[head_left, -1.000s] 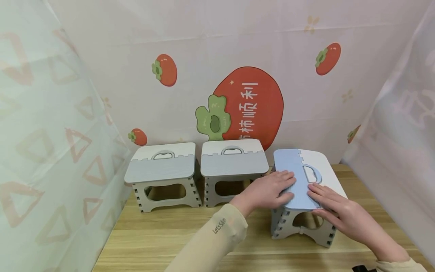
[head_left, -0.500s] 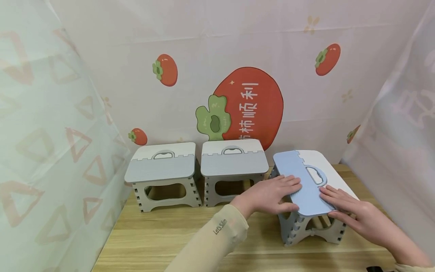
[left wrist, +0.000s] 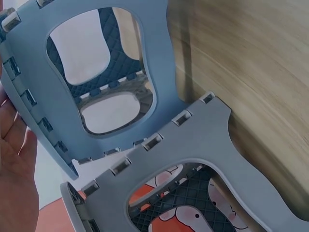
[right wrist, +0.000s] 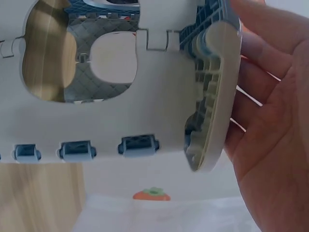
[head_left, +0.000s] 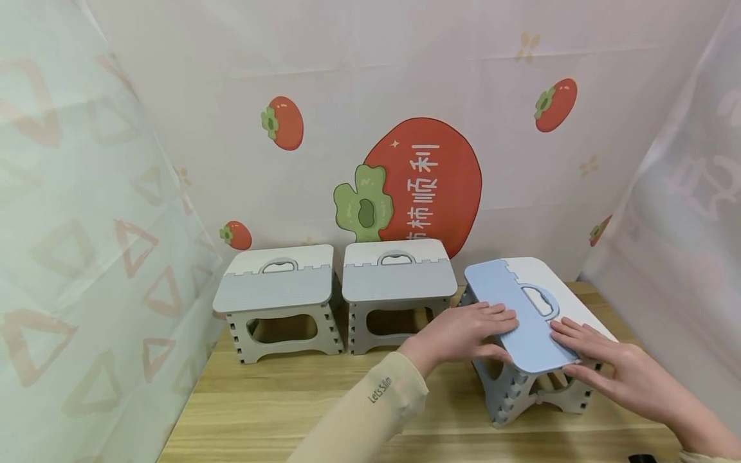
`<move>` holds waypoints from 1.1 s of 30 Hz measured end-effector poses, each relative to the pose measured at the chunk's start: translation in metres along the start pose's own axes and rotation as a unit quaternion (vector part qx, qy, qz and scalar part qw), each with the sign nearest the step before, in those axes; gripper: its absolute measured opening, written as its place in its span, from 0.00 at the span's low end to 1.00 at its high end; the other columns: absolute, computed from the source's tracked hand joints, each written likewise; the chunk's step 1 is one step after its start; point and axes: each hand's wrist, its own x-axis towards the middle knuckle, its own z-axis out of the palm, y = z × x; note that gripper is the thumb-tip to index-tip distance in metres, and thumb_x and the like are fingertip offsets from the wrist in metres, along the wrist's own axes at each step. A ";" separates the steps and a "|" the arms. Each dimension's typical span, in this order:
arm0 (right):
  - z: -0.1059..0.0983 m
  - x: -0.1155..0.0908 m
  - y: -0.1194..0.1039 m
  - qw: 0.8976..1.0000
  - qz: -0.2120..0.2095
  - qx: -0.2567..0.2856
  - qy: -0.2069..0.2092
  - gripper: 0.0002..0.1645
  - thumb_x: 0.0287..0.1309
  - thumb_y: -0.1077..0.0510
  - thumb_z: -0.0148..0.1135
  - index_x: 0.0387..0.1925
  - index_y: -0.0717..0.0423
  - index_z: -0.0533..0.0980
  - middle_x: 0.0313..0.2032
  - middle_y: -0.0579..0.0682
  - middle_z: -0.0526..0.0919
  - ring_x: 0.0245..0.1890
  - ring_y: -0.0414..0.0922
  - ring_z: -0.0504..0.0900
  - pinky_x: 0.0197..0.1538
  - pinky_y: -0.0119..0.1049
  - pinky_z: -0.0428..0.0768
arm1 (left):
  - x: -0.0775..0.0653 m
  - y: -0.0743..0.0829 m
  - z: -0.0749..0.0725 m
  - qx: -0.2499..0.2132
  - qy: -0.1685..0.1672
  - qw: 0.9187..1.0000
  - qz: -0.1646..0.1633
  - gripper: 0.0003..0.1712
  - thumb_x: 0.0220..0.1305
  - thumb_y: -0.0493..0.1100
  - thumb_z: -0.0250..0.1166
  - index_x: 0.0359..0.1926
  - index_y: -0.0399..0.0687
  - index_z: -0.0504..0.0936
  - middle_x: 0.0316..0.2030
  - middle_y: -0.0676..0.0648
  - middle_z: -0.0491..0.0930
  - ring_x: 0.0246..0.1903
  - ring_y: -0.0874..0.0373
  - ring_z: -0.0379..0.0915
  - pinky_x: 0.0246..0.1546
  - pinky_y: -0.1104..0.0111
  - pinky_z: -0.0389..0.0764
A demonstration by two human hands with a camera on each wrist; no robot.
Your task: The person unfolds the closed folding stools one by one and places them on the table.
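A blue-and-white folding step stool [head_left: 532, 347] stands unfolded and at an angle at the right of the head view. My left hand [head_left: 463, 334] lies on the left edge of its blue top, fingers extended. My right hand [head_left: 619, 366] rests on the near right part of the top, beside the carrying handle [head_left: 541, 301], with the thumb at the front edge. The left wrist view has the stool's blue side leg [left wrist: 164, 72] close to my palm. In the right wrist view, its white leg panel [right wrist: 159, 116] hangs below the top, and straight fingers lie over the top.
Two grey-and-white folding stools stand unfolded side by side: one in the middle [head_left: 399, 283], one at the left [head_left: 274, 289]. All are on a wooden table [head_left: 260, 411]. A printed cloth backdrop [head_left: 220, 128] rises behind and along both sides.
The blue-and-white stool has turned and shifted to the right and slightly nearer. Both hands have moved right with it, staying on its top. The two grey stools stay in place.
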 end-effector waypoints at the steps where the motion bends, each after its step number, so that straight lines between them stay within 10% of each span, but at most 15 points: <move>1: 0.000 0.000 -0.002 1.000 0.008 -0.004 0.002 0.44 0.40 0.65 0.82 0.65 0.55 0.78 0.68 0.46 0.77 0.74 0.30 0.62 0.70 0.15 0.57 | 0.000 0.001 0.000 0.008 0.005 1.000 -0.001 0.42 0.67 0.72 0.56 0.77 0.63 0.65 0.75 0.62 0.62 0.75 0.70 0.52 0.75 0.80 0.45; 16: 0.010 -0.001 -0.006 0.996 0.046 -0.074 0.010 0.48 0.39 0.47 0.84 0.66 0.45 0.78 0.73 0.32 0.63 0.74 0.21 0.51 0.66 0.08 0.47 | 0.009 0.018 0.004 0.119 0.068 0.991 -0.009 0.34 0.69 0.72 0.52 0.70 0.68 0.74 0.69 0.66 0.72 0.69 0.70 0.66 0.68 0.78 0.66; 25: 0.013 0.000 -0.008 0.991 0.075 -0.107 -0.008 0.48 0.38 0.41 0.83 0.64 0.46 0.79 0.66 0.61 0.76 0.74 0.19 0.45 0.63 0.06 0.41 | 0.014 0.028 0.005 0.131 0.077 0.988 -0.022 0.27 0.73 0.68 0.53 0.67 0.70 0.76 0.67 0.68 0.74 0.65 0.71 0.71 0.54 0.78 0.80; 29: 0.014 -0.001 -0.011 0.985 0.106 -0.137 -0.027 0.50 0.38 0.36 0.82 0.65 0.48 0.78 0.66 0.62 0.76 0.77 0.30 0.51 0.64 0.26 0.68 | 0.017 0.032 0.005 0.139 0.081 0.987 -0.013 0.23 0.76 0.64 0.53 0.66 0.69 0.76 0.66 0.67 0.75 0.63 0.70 0.73 0.50 0.78 0.81; 33: 0.015 -0.001 -0.012 0.981 0.117 -0.153 -0.028 0.49 0.39 0.35 0.81 0.63 0.49 0.79 0.66 0.61 0.77 0.77 0.38 0.58 0.49 0.48 0.75 | 0.018 0.032 0.002 0.131 0.072 0.989 -0.014 0.22 0.77 0.62 0.54 0.66 0.71 0.76 0.66 0.68 0.74 0.63 0.72 0.73 0.49 0.78 0.81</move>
